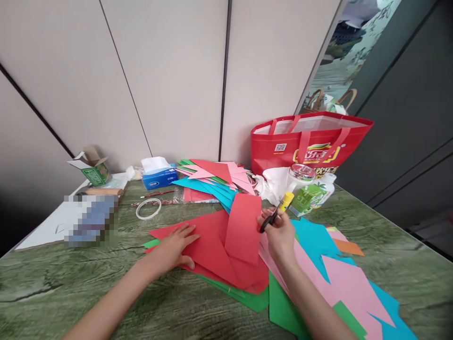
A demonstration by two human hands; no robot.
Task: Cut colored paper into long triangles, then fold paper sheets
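My left hand (pixel 177 245) lies flat with fingers spread on a stack of red paper (pixel 212 245). Green sheets (pixel 247 298) stick out beneath that stack. My right hand (pixel 281 236) is closed around black-handled scissors (pixel 271 219), whose blades point up and away. By its fingertips is the edge of a red paper strip (pixel 244 226) that rises over the stack; whether the fingers pinch it I cannot tell. A yellow-capped glue stick (pixel 287 200) shows just behind the right hand. Pink paper (pixel 354 283) and blue paper (pixel 314 238) lie under and beside my right forearm.
At the back stand a red shopping bag (pixel 283 151), a lidded cup (pixel 300 174), a green carton (pixel 306 198) and a blue tissue box (pixel 159 179). More cut paper (pixel 212 174) is piled mid-table. A white tape roll (pixel 148 208) lies left; a green box (pixel 95 174) sits farther left.
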